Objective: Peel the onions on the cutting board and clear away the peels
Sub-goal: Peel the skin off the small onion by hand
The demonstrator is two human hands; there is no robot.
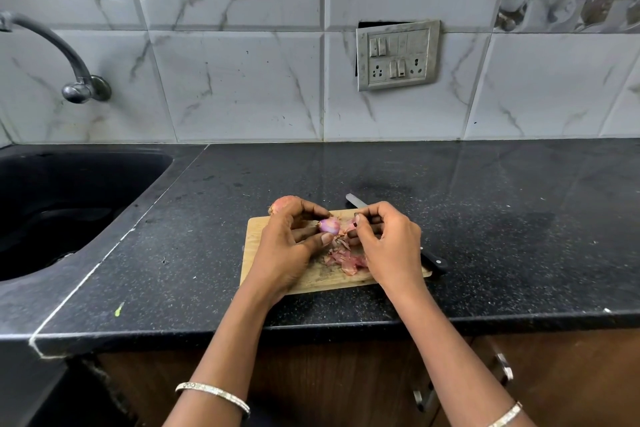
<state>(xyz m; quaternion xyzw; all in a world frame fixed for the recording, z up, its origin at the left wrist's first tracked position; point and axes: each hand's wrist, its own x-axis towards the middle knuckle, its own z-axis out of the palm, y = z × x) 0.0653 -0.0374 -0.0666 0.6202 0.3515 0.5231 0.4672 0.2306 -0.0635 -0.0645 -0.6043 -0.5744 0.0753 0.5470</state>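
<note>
Onion, small and pink, is held just above the cutting board near the front edge of the counter, the left hand curled round it while the right hand pinches its loose skin. Peels lie on the board's near right part (a second onion sits at its far left corner).

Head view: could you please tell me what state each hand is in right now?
Left hand: closed around the small onion.
Right hand: closed, pinching loose peel on that onion.
</note>
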